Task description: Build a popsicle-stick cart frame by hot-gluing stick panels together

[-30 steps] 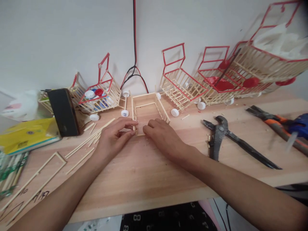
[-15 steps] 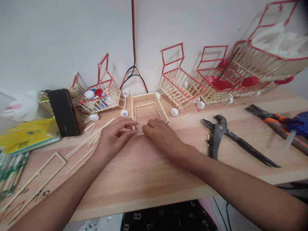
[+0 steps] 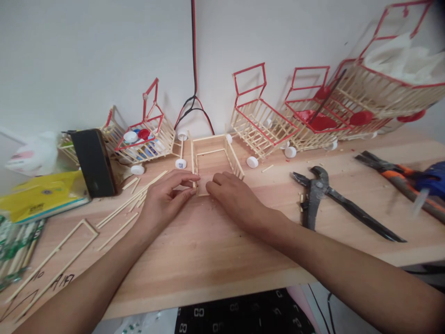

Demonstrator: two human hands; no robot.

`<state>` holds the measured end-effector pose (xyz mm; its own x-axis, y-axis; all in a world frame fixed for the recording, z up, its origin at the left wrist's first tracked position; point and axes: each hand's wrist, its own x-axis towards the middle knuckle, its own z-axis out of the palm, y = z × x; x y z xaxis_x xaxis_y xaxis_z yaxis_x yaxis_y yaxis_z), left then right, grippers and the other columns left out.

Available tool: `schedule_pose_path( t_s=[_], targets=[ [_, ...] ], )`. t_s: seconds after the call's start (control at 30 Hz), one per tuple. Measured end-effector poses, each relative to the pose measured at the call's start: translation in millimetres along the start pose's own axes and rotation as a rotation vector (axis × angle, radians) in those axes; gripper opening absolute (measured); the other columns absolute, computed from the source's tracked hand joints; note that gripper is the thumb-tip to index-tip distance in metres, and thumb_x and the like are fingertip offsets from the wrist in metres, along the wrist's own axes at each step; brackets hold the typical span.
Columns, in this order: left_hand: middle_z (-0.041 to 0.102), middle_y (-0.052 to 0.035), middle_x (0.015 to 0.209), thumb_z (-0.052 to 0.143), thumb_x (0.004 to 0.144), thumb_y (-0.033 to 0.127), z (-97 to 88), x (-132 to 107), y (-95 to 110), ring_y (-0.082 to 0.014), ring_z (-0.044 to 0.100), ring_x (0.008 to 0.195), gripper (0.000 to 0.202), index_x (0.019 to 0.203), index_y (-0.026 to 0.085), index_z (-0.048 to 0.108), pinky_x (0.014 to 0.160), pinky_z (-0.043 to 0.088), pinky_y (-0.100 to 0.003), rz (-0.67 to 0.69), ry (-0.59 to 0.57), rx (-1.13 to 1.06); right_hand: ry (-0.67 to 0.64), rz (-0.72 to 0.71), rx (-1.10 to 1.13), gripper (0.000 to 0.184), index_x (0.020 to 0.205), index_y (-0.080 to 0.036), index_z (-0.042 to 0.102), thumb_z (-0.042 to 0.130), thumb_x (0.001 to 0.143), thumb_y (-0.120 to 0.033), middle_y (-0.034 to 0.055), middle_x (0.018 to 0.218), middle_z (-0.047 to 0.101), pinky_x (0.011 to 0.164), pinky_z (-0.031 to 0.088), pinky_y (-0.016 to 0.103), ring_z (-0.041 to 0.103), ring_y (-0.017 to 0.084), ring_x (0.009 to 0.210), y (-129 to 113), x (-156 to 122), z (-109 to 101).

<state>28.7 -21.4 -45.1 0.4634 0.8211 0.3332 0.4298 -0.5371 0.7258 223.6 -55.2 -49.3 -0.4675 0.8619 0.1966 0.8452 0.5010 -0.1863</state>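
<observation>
Between my hands stands a small, half-built basket frame of thin wooden sticks [image 3: 208, 138], its low side walls upright on the table. My left hand [image 3: 167, 195] pinches the near left corner of this frame between thumb and fingers. My right hand [image 3: 238, 197] is closed, with curled fingers on the near bottom stick; the fingertips are partly hidden behind the hand. To the left of my left hand lie several loose wooden sticks [image 3: 121, 208]. A longer bent stick piece [image 3: 71, 236] rests closer to the table's left front.
Behind are stick carts with red trim [image 3: 264, 123] and white bottle-cap wheels [image 3: 252, 162]. Black pliers [image 3: 316, 195] and orange-handled pliers [image 3: 396, 178] lie right. A phone [image 3: 93, 162] stands left near a yellow packet [image 3: 48, 192] and bundled sticks [image 3: 17, 250].
The view has shifted very slightly. Both hands stay at the near side of the stick frame, with no clear movement.
</observation>
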Motion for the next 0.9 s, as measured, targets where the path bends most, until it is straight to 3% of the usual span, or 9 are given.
schedule_pose_path(
  t_s=[0.9],
  targets=[
    [0.066, -0.0068, 0.108, 0.062, 0.086, 0.027, 0.5, 0.9, 0.6, -0.0187, 0.063, 0.097, 0.022, 0.107, 0.023, 0.068, 0.074, 0.059, -0.029, 0.02, 0.007, -0.007, -0.008, 0.008, -0.005, 0.015, 0.096, -0.015, 0.065, 0.05, 0.094, -0.013, 0.0085, 0.093, 0.06, 0.075, 0.036, 0.03, 0.049, 0.02, 0.086, -1.3, -0.8, -2.4]
  ],
)
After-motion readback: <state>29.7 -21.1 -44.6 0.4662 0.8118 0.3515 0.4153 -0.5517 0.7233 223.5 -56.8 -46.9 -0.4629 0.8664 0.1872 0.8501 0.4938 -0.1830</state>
